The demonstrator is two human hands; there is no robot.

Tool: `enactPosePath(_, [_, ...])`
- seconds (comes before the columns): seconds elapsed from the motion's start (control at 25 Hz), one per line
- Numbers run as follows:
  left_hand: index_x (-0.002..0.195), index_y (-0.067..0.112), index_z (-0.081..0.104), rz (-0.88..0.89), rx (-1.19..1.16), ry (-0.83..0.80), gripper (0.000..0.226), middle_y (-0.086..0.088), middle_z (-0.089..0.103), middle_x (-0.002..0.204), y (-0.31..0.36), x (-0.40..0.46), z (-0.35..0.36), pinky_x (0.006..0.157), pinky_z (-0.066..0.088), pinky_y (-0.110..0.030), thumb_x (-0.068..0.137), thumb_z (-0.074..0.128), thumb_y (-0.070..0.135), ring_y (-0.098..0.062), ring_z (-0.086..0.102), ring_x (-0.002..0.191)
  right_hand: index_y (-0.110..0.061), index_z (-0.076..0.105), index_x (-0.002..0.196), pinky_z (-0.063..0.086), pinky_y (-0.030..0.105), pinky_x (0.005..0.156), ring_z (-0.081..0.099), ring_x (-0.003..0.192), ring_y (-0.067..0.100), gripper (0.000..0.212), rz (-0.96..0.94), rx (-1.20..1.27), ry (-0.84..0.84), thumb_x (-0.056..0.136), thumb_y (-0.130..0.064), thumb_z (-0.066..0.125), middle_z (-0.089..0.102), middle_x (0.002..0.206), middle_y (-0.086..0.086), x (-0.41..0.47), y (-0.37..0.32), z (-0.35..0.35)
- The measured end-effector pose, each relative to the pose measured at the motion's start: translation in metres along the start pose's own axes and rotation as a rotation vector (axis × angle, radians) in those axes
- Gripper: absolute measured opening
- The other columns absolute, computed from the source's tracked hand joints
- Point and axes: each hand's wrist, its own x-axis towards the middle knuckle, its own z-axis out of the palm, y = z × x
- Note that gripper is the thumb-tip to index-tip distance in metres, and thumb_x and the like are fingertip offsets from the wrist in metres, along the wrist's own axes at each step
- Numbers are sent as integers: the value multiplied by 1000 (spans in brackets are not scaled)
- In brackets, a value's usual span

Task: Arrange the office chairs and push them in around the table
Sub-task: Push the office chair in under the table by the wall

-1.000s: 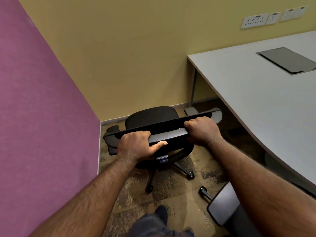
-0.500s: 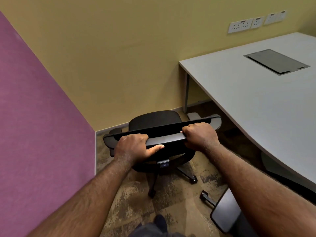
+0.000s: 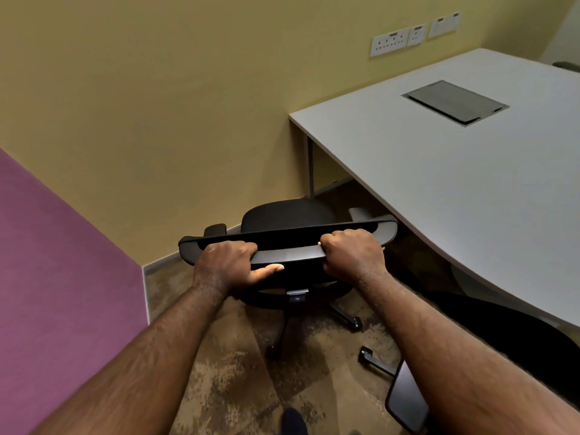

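Observation:
A black office chair point(image 3: 288, 216) stands in front of me with its back toward me, its seat facing the yellow wall. My left hand point(image 3: 227, 266) grips the top rail of the backrest on the left. My right hand point(image 3: 353, 254) grips the same rail on the right. The chair's right end sits close to the curved edge of the light grey table point(image 3: 455, 183), near the table's corner. Part of its wheeled base shows on the floor below the backrest.
A second dark chair point(image 3: 408, 400) with its seat under the table is at lower right, partly behind my right forearm. A purple wall point(image 3: 62, 293) closes the left side, the yellow wall point(image 3: 188, 120) stands behind. A grey cable hatch point(image 3: 455, 102) lies in the tabletop.
The view has swung left and the table's corner now sits nearer the middle. The chair has rolled slightly closer to the table edge. Both hands keep their grip.

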Motion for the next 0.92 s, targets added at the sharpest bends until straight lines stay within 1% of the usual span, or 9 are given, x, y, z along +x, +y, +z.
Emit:
enactPosePath(0.12, [68,22,53,55,-11,-10,80,6,56,64,-13,23,7,52,30,-28,71,13,91,-18,56,60,-22,57,73,31,28,52,60,60,20,14,49,17,-50,72,-31,68,61,66,-4,9,10,-1])
enactPosePath(0.24, [68,22,51,94,-23,-27,80,6,56,66,-25,48,14,53,30,-29,69,11,92,-18,56,63,-25,45,68,33,27,52,54,60,19,19,131,55,-151,73,-30,62,44,60,-9,19,29,-3])
enactPosePath(0.32, [68,23,50,114,-23,-33,80,7,55,66,-31,67,19,53,30,-29,69,11,92,-17,55,62,-25,44,66,32,27,50,46,56,17,19,174,52,-178,73,-30,61,37,56,-10,27,36,-3])
enactPosePath(0.44, [66,25,45,147,-28,-41,75,10,48,63,-40,95,26,53,28,-28,69,12,92,-13,46,59,-25,47,67,32,28,51,44,56,16,17,219,43,-191,74,-31,61,40,57,-9,45,42,0])
enactPosePath(0.6, [64,26,41,187,-32,-35,73,12,42,60,-55,135,38,51,26,-28,68,13,93,-12,43,57,-26,48,68,33,27,52,53,59,18,15,276,42,-189,74,-32,59,45,60,-9,71,52,7])
enactPosePath(0.8, [64,25,43,243,-42,10,78,11,45,60,-83,189,57,51,27,-27,66,10,96,-13,43,56,-26,48,70,32,29,53,52,58,18,12,339,45,-171,73,-32,58,49,62,-7,107,56,17])
enactPosePath(0.92, [68,24,51,317,-62,30,86,9,55,65,-103,222,71,53,33,-27,64,6,98,-15,52,60,-24,47,72,32,31,55,51,59,20,13,393,61,-167,74,-32,57,51,65,-5,129,53,23])
